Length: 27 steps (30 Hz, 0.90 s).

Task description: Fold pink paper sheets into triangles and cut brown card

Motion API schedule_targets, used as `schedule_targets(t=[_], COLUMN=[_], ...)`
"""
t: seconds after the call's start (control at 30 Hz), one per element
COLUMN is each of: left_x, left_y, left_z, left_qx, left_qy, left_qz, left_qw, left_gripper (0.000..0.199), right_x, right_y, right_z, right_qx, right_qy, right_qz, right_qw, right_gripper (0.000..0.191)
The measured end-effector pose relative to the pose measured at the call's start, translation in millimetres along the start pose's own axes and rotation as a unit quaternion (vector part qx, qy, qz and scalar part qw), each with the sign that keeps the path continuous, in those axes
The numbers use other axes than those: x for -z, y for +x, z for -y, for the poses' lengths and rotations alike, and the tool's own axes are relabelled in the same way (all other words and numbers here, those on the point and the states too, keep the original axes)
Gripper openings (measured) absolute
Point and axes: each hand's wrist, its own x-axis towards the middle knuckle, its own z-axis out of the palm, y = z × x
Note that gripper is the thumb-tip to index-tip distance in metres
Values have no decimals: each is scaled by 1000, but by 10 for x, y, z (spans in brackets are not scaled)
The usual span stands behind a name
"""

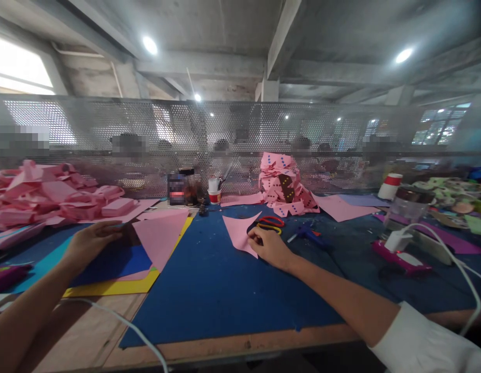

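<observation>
Pink sheet point(239, 234): one, on the blue mat point(209, 305), unfolded, its right edge pinched in the right hand point(269, 247). Left hand point(93, 239): fingers bent, above the blue sheet point(116, 265); grip cannot be told. Folded pieces: one heap point(54, 191), left, seemingly shaped already. Dotted pieces: one pile point(277, 181), behind the mat. Remaining work: cannot be told. Glue gun point(309, 234): one. Jar point(408, 206): one, right. Individual pieces: too overlapped to count.

No lettering seems readable, though blur may hide some.

Leftmost pink heap point(50, 191) partly cut off
</observation>
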Motion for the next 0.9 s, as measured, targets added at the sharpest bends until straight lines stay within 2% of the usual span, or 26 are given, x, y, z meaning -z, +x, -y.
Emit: schedule_targets(t=[0.13,0.43,0.73,0.9], left_x=[33,77,84,94], left_y=[-14,2,-35,13], left_z=[17,-19,-157,-123], left_qx=[-31,-1,-2,-21], left_qy=[0,46,-39,-87], left_qz=[-43,-144,-234,-272], left_qw=[999,989,971,958], left_gripper=[52,44,31,29], right_x=[-3,-13,22,23], right_y=[2,9,-4,-9], right_z=[-8,-17,29,31], right_qx=[1,-3,-6,-4], right_qy=[0,0,2,7], right_qz=[2,7,16,20], right_qw=[1000,1000,1000,1000], right_gripper=[12,11,14,14])
